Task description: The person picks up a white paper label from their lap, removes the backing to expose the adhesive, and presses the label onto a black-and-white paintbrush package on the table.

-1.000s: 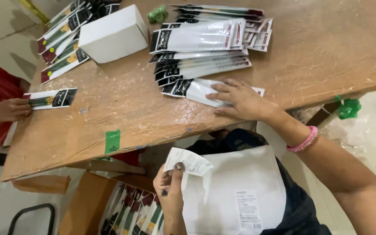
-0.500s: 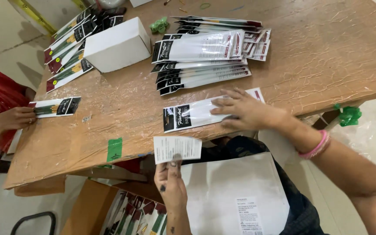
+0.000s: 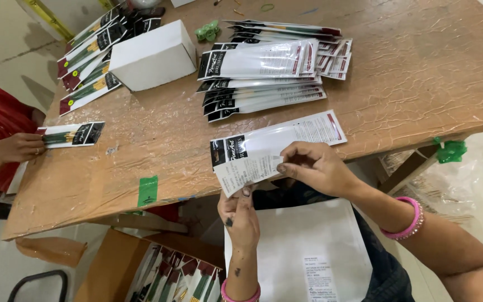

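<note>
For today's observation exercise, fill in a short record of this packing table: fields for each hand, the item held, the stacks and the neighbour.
Left hand: pinches the small white slip from below.
Right hand: grips the slip's right edge.
Under the slip: flat white pouch at the table edge.
Stack: similar pouches.
Box: white carton.
Neighbour: another person's hand by a brush pack.

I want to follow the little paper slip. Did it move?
Yes. The left hand raised the paper slip from below the table edge onto the flat packet.

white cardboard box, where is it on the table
In the head view the white box sits upper left on the wooden table, between brush packets and the central pouch stack.
</note>
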